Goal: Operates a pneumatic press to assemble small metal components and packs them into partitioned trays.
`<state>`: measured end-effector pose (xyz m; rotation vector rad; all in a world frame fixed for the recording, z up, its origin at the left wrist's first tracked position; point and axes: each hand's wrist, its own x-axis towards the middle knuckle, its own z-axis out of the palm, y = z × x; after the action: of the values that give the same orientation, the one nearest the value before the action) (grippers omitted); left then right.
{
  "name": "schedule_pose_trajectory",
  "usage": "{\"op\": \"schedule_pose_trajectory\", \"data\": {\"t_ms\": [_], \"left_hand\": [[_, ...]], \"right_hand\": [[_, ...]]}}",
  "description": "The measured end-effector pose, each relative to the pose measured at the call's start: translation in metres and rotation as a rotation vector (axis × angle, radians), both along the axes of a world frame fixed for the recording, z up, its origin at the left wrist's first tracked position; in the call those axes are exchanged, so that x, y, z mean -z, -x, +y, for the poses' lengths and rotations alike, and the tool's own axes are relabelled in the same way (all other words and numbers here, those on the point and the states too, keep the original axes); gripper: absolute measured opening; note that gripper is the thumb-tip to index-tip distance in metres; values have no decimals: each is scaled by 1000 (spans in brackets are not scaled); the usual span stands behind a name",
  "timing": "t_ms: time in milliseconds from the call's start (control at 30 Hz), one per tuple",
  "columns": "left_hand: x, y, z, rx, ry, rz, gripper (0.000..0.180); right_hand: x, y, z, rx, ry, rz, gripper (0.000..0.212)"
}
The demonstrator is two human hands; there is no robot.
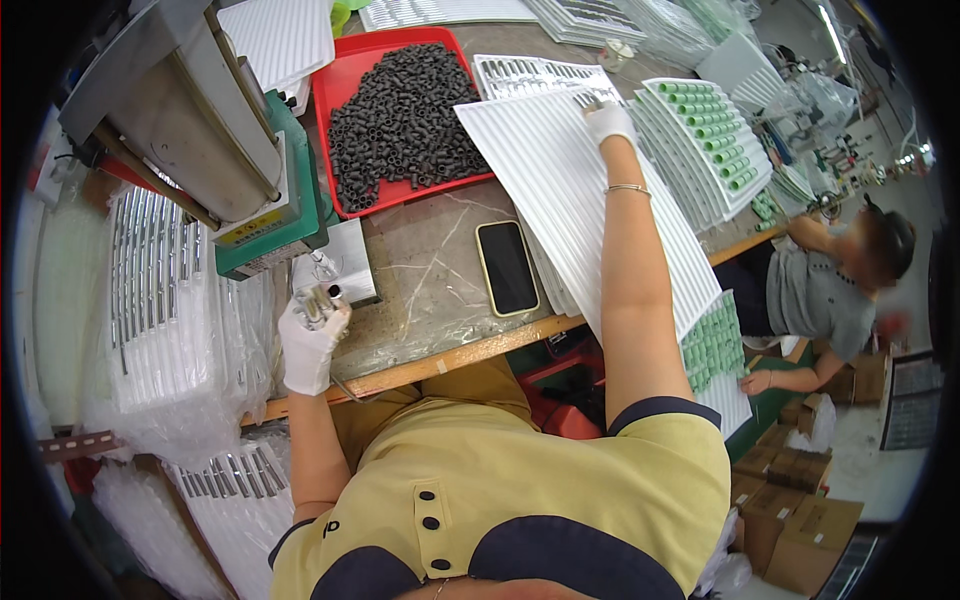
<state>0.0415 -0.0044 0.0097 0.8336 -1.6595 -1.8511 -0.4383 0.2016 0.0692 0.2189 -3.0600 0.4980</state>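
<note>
My left hand (313,340), in a white glove with bare fingertips, is closed round a few short silver metal tubes (318,305). It is just in front of the metal base plate (345,260) of a green bench press (290,190). A dark round opening shows at one tube's end by the fingertips. My right arm stretches over a white ridged tray (560,190). At that tray's far edge, my gloved right hand (608,122) has its fingers curled on small silver tubes, partly hidden. Beyond it, another white tray (535,72) carries silver tubes in rows.
A red tray (326,100) heaped with black tube fittings (400,125) stands beside the press. A phone (508,268) lies near the table's wooden edge (470,352). Stacked trays with green tubes (715,130) are at right, near a seated co-worker (825,290). Plastic-wrapped silver tubes (150,270) stand left.
</note>
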Motion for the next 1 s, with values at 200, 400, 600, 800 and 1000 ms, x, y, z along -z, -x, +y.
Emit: {"op": "schedule_pose_trajectory", "data": {"t_ms": [200,400,600,800,1000], "left_hand": [[2,22,-2,5,116,-67,24],[-6,24,-4,18,320,-123,25],[-2,21,-2,60,204,-40,25],[-1,21,9,32,114,-3,23],[-18,3,12,41,280,-17,23]], "right_hand": [[39,73,8,29,-128,-49,48],[11,65,7,-6,-313,30,47],[-88,-25,-6,-271,38,231,35],[-102,-285,-41,-758,570,67,15],[-28,-346,-75,-886,817,-350,25]]}}
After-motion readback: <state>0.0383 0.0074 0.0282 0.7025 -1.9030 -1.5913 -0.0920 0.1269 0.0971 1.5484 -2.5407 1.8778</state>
